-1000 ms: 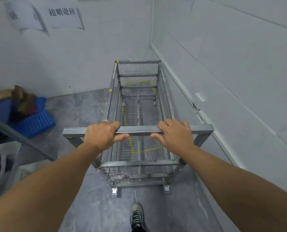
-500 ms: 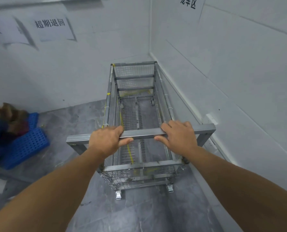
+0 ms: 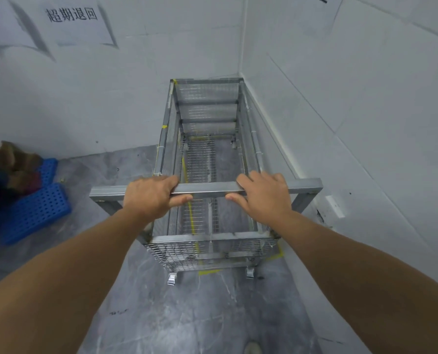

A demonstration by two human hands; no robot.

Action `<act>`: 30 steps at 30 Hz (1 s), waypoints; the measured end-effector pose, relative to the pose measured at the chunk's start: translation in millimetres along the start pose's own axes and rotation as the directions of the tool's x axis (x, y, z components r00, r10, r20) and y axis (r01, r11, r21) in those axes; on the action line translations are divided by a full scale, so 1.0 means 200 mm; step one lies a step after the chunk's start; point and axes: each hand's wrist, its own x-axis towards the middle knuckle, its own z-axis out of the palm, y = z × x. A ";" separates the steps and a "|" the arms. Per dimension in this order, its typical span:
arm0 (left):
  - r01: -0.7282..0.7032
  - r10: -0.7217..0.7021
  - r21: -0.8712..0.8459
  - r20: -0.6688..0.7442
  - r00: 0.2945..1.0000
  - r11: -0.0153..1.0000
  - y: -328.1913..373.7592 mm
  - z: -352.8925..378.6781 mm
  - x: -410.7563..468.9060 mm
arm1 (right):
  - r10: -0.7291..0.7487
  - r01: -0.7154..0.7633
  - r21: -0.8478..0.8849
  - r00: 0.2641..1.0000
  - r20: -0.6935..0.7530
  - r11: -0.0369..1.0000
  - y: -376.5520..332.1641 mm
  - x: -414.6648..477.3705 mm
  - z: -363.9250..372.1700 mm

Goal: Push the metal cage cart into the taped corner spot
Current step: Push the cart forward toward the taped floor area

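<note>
- Steel-mesh cage cart (image 3: 207, 159): one, nothing inside it, its far end in the wall corner at 12 o'clock, over yellow floor tape (image 3: 209, 272).
- Blue perforated crates (image 3: 34, 208): two at 9 o'clock, brown clutter on them.
- Left hand (image 3: 150, 196) and right hand (image 3: 263, 196): both wrapped around the handle bar (image 3: 207, 191), arms outstretched.

We count one metal cage cart (image 3: 207, 159) in the corner, and two hands on its handle bar (image 3: 207, 190): the left hand (image 3: 150, 198) and the right hand (image 3: 263, 196). Under the cart's near end we see two caster brackets (image 3: 172, 278). Left of the cart lie two blue perforated crates (image 3: 34, 213).
</note>
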 end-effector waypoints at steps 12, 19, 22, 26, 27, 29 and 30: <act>-0.014 0.019 0.053 -0.100 0.995 0.998 -0.02 0.04 0.19 | -0.070 0.070 -0.023 0.997 -0.025 0.997 0.16 0.17 0.11; 0.001 0.000 0.019 -0.057 0.998 1.000 -0.01 0.03 0.20 | -0.034 0.034 0.001 0.999 -0.027 0.999 0.14 0.17 0.10; 0.016 -0.015 0.034 -0.044 0.999 0.999 -0.01 0.03 0.20 | -0.022 0.022 -0.005 0.999 -0.034 1.000 0.13 0.16 0.09; 0.003 -0.002 0.030 -0.045 0.999 1.000 -0.01 0.02 0.20 | -0.018 0.017 -0.017 0.997 -0.081 1.000 0.13 0.15 0.10; 0.002 0.000 0.028 -0.055 0.998 1.000 -0.01 0.02 0.20 | -0.017 0.016 -0.020 0.996 -0.083 1.000 0.13 0.16 0.10; 0.001 0.001 0.028 -0.068 0.998 1.000 -0.01 0.03 0.20 | -0.019 0.017 -0.022 0.996 -0.082 1.000 0.13 0.15 0.10; 0.000 0.002 0.026 -0.074 0.997 1.000 -0.01 0.04 0.20 | -0.020 0.018 -0.024 0.996 -0.086 1.000 0.13 0.15 0.11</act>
